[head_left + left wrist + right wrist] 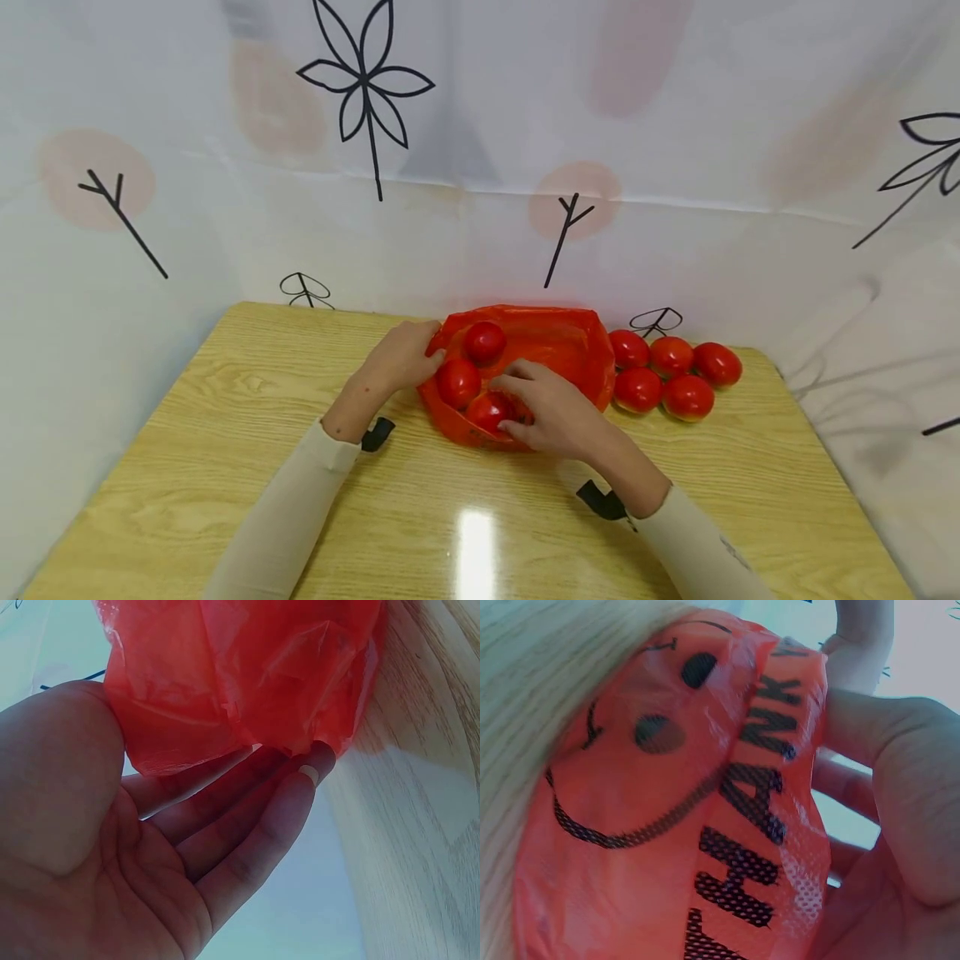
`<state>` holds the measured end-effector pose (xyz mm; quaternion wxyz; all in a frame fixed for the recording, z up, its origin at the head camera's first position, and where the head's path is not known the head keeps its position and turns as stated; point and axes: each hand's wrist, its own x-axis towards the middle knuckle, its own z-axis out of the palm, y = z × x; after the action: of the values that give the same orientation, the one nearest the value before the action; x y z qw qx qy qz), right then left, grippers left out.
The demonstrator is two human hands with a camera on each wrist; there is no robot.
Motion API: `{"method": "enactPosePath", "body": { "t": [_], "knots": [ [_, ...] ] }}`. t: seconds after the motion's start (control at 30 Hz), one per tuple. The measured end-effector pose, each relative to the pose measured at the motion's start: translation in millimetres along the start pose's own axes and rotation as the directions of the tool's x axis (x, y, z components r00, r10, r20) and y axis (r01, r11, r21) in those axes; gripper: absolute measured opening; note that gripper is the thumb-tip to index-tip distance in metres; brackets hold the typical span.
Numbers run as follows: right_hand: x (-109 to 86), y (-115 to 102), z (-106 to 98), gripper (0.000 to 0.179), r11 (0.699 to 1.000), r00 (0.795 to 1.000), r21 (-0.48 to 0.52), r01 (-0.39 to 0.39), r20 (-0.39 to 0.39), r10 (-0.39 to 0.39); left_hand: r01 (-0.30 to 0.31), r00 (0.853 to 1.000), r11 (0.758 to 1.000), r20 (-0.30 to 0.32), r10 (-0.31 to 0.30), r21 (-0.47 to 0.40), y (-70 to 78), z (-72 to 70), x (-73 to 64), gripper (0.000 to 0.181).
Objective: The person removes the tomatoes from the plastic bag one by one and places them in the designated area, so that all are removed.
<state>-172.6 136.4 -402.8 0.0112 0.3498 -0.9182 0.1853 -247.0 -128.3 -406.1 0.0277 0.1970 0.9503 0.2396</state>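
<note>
A red plastic bag (558, 346) lies spread wide, its mouth facing up, with several shiny tomatoes inside. One tomato (484, 342) sits towards the back and another tomato (458, 383) at the left. My left hand (401, 354) holds the bag's left rim; in the left wrist view the red plastic (240, 682) passes between thumb and fingers. Reaching over the front rim, my right hand (551, 408) grips a front tomato (487, 412), thumb and fingers curled about it. The right wrist view shows the bag's printed side (652, 795), which hides the fingertips.
Just right of the bag, several more tomatoes (637, 390) stand together in two rows on the wooden table (247, 400). Behind the table's back edge hangs a white cloth (465, 242) printed with plants.
</note>
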Motion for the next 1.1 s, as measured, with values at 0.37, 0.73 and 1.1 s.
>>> {"method": "enactPosePath", "body": {
  "t": [0.37, 0.73, 1.1],
  "knots": [
    [4.8, 1.6, -1.9, 0.049, 0.988, 0.978, 0.025, 0.154, 0.138, -0.156, -0.001, 1.000, 1.000, 0.009, 0.001, -0.010, 0.5, -2.4, 0.4, 0.016],
    [7.9, 1.5, -3.5, 0.049, 0.994, 0.984, 0.027, 0.102, 0.142, -0.105, -0.008, 1.000, 1.000, 0.009, 0.008, -0.013, -1.2, -3.2, 1.6, 0.018],
    [6.4, 5.6, 1.3, 0.052, 0.999, 0.994, -0.015, 0.050, 0.095, -0.048, -0.013, 1.000, 1.000, 0.007, 0.013, -0.013, -0.9, -3.6, 1.0, 0.021]
  ]
}}
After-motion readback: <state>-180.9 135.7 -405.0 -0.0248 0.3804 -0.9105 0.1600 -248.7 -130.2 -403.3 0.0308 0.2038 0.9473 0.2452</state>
